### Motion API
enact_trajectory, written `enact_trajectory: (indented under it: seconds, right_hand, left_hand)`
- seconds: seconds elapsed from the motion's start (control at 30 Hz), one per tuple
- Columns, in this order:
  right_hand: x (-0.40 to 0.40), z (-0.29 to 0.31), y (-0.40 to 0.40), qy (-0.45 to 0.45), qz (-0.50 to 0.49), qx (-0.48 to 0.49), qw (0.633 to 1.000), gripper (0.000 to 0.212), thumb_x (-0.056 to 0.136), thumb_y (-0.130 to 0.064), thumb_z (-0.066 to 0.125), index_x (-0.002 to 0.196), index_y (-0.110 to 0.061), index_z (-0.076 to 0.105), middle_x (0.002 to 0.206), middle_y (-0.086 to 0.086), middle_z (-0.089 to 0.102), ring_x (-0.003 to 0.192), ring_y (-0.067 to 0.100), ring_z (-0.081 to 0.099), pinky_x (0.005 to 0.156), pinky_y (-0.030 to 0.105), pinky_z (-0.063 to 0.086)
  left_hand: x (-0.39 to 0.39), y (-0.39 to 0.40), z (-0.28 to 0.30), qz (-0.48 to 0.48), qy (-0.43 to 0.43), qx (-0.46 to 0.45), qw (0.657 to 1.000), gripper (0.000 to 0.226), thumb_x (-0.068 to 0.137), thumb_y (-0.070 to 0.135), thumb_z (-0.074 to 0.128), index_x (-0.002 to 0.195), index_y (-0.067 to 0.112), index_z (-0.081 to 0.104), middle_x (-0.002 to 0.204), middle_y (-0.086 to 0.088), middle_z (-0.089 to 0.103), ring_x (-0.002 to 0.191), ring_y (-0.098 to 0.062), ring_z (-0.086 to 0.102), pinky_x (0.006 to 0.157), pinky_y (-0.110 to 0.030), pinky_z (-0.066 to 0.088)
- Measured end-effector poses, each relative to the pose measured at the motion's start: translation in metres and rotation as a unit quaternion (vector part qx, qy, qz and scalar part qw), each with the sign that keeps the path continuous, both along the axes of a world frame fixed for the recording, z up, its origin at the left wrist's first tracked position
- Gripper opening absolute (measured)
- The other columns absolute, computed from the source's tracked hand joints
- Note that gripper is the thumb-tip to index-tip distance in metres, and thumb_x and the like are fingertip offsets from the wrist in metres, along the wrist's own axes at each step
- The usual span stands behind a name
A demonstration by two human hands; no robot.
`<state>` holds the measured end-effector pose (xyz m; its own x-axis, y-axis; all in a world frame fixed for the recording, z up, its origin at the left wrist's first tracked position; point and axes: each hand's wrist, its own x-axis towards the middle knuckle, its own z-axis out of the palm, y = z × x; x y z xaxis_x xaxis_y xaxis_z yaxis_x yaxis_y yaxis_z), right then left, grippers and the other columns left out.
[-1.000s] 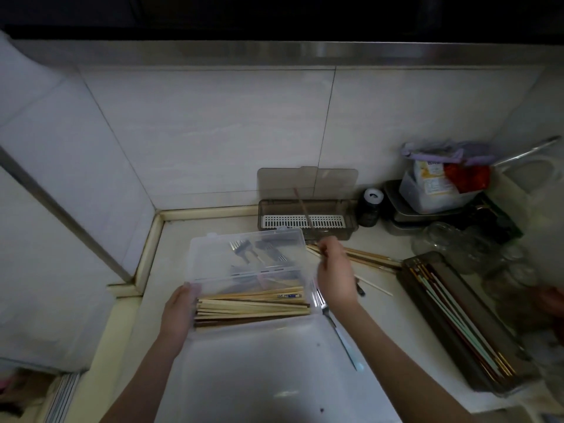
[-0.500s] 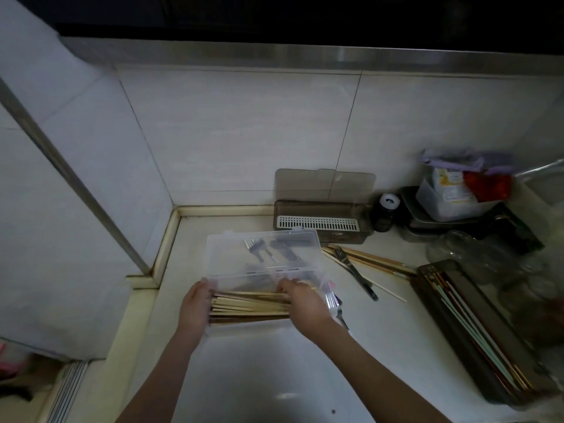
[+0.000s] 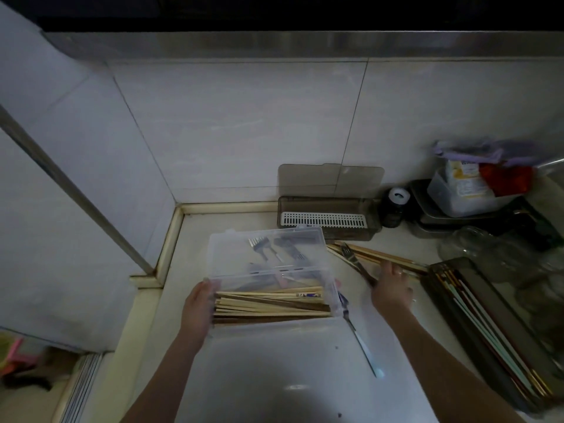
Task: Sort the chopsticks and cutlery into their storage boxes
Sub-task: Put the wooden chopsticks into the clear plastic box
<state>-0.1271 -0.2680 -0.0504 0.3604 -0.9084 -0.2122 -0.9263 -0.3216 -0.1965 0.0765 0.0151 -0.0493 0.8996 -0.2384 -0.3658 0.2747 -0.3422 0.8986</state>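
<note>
A clear plastic box [image 3: 232, 248] sits on the counter with forks [image 3: 259, 244] in its far half and a stack of wooden chopsticks [image 3: 268, 305] in its near half. My left hand [image 3: 198, 303] grips the box's left end. My right hand [image 3: 392, 285] is off to the right, closed on the dark handle of a fork [image 3: 355, 262] that lies across loose chopsticks [image 3: 381, 257] on the counter. A knife-like utensil [image 3: 360, 340] lies just right of the box.
A brown box [image 3: 328, 219] with a white slotted tray and raised lid stands against the wall. A long dark tray [image 3: 488, 325] of chopsticks lies at the right. Jars, containers and bags crowd the back right corner. The box's open lid [image 3: 274, 361] spreads toward me.
My right hand left the chopsticks in the clear box and moved right to the fork on the loose chopsticks. My left hand stayed on the box's end.
</note>
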Motion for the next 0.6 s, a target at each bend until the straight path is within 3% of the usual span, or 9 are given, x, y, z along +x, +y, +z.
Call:
enact_trajectory:
  seconds: [0.13,0.27,0.43,0.53,0.6]
  right_hand:
    - [-0.015,-0.013,-0.009,0.068,0.003,0.013,0.998,0.056,0.090,-0.021,0.055,0.138,-0.011,0.028,0.143,0.016,0.036,0.131,0.033,0.036,0.102,0.047,0.041]
    - [-0.012,-0.008,-0.011,0.060,0.034,0.042,0.997,0.038,0.091,-0.017,0.052,0.126,-0.009,0.040,0.128,0.012,0.049,0.120,0.027,0.045,0.098,0.042,0.042]
    - [-0.016,-0.008,0.004,0.033,0.065,0.029,0.997,0.034,0.091,-0.011,0.047,0.124,-0.009,0.039,0.121,0.010,0.051,0.113,0.024,0.049,0.093,0.039,0.047]
    - [-0.019,-0.003,0.015,-0.012,0.050,0.015,0.999,0.028,0.089,-0.004,0.042,0.114,-0.014,0.037,0.107,0.009,0.060,0.099,0.024,0.056,0.087,0.038,0.043]
    - [-0.021,0.000,0.022,-0.017,0.060,-0.038,0.997,0.032,0.085,-0.003,0.040,0.114,-0.017,0.040,0.106,0.007,0.062,0.101,0.025,0.055,0.091,0.039,0.038]
  left_hand:
    - [-0.001,0.001,0.000,-0.003,-0.006,-0.011,1.000,0.024,0.097,0.027,0.047,0.085,0.021,0.066,0.081,-0.003,0.065,0.075,-0.017,0.058,0.070,-0.030,0.043]
    - [-0.003,0.000,0.001,-0.005,-0.013,-0.008,1.000,0.023,0.097,0.027,0.046,0.084,0.022,0.065,0.082,-0.002,0.064,0.077,-0.019,0.057,0.073,-0.032,0.043]
    - [0.002,0.003,-0.007,-0.007,-0.006,-0.002,1.000,0.029,0.098,0.034,0.043,0.090,0.019,0.068,0.088,-0.008,0.068,0.084,-0.026,0.062,0.083,-0.040,0.048]
    - [0.002,0.003,-0.007,-0.001,0.002,-0.010,1.000,0.026,0.097,0.033,0.047,0.085,0.021,0.068,0.084,-0.007,0.067,0.079,-0.024,0.061,0.077,-0.035,0.047]
    - [0.000,0.002,-0.005,0.002,0.005,-0.028,1.000,0.024,0.097,0.030,0.047,0.083,0.022,0.065,0.080,-0.004,0.064,0.075,-0.021,0.059,0.070,-0.030,0.045]
